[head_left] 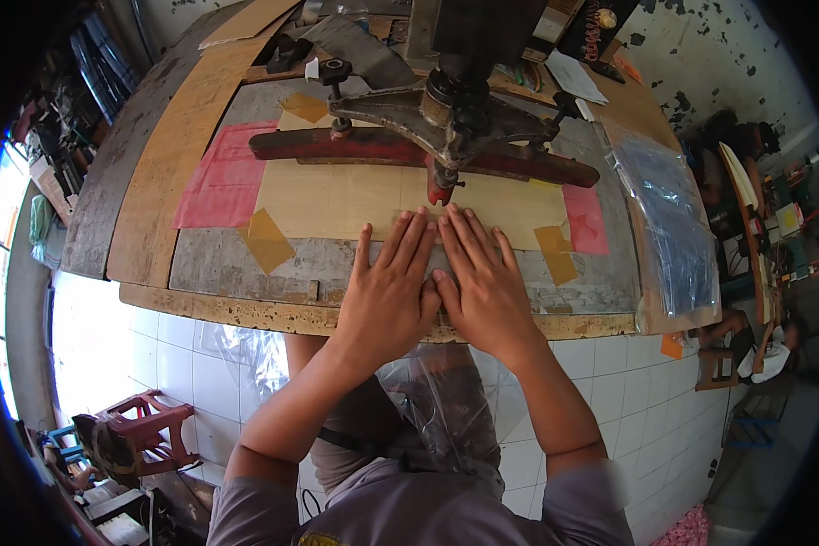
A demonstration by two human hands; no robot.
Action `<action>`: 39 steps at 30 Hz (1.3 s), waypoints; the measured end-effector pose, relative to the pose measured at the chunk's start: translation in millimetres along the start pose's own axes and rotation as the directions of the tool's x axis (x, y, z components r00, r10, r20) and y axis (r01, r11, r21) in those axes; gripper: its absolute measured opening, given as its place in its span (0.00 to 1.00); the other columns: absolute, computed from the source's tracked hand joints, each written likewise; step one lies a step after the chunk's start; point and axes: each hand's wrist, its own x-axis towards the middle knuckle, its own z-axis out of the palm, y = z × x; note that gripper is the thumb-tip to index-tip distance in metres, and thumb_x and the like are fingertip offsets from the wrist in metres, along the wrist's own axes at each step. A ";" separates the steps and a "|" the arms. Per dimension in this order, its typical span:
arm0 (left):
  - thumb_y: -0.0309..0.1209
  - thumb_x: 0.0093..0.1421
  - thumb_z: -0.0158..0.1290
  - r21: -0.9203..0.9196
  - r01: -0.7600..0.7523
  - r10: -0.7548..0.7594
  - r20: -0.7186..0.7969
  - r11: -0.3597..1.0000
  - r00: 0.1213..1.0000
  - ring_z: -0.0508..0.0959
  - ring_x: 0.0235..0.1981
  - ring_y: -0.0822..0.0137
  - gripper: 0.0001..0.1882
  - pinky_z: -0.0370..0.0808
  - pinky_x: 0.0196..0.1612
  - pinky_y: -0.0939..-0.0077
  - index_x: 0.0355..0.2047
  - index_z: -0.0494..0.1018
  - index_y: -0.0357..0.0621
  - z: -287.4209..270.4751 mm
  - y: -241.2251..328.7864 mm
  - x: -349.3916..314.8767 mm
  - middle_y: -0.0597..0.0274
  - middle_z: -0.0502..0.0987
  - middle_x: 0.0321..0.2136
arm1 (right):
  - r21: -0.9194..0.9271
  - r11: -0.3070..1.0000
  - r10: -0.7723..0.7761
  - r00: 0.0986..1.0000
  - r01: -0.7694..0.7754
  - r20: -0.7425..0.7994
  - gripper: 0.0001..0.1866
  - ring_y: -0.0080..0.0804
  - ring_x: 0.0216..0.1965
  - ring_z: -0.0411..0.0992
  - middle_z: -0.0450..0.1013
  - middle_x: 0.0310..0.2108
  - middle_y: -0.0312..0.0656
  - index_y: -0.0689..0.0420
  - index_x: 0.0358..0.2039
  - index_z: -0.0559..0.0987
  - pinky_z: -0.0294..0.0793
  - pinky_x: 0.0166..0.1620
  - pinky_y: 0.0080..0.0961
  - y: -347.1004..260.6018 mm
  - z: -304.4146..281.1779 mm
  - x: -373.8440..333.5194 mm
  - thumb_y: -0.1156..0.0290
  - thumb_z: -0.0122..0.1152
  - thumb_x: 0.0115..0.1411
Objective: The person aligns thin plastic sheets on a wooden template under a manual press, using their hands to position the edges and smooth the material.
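My left hand (387, 287) lies flat, fingers stretched out, on the near edge of a pale yellow sheet (328, 196) that covers the middle of a grey metal plate (218, 268). Beside it my right hand (487, 278) is flat too, its fingers straight and the thumbs almost touching. Both sets of fingertips reach close to a long dark red bar (364, 146) with a small red tip (440, 193) under the press head (450, 109). Clear plastic film (437, 391) hangs below the table edge between my forearms. Whether any film lies under my hands, I cannot tell.
Pink sheets (227, 173) and brown tape pieces (268, 241) flank the yellow sheet. A stack of clear plastic bags (669, 227) lies at the table's right. A red stool (150, 428) stands at lower left. Another person (766, 355) sits far right.
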 end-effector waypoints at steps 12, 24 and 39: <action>0.38 0.66 0.43 0.004 -0.001 0.001 0.008 1.000 1.000 0.53 0.78 0.52 0.39 0.43 0.78 0.39 0.74 0.56 0.32 0.6 -0.6 -1.5 0.47 0.56 0.76 | -0.020 1.000 -0.003 1.000 0.003 0.018 0.34 0.45 0.78 0.53 0.56 0.77 0.43 0.56 0.76 0.61 0.47 0.77 0.54 -3.0 -3.7 -0.3 0.58 0.51 0.73; 0.38 0.66 0.44 0.006 -0.004 0.004 0.009 1.000 1.000 0.54 0.78 0.52 0.39 0.43 0.78 0.40 0.74 0.55 0.31 -0.4 -0.6 -2.3 0.46 0.55 0.76 | 0.054 0.998 -0.034 0.999 0.034 0.003 0.34 0.48 0.77 0.54 0.56 0.77 0.40 0.55 0.76 0.61 0.50 0.76 0.55 0.9 -7.5 0.2 0.59 0.50 0.74; 0.39 0.66 0.45 -0.003 -0.010 0.010 -0.008 1.000 1.000 0.55 0.78 0.52 0.38 0.44 0.77 0.37 0.74 0.56 0.33 -4.1 -0.6 -2.7 0.47 0.57 0.76 | 0.002 1.000 -0.022 0.999 0.022 -0.035 0.32 0.49 0.77 0.53 0.58 0.77 0.37 0.51 0.76 0.62 0.51 0.76 0.57 0.1 -2.8 -5.4 0.58 0.49 0.74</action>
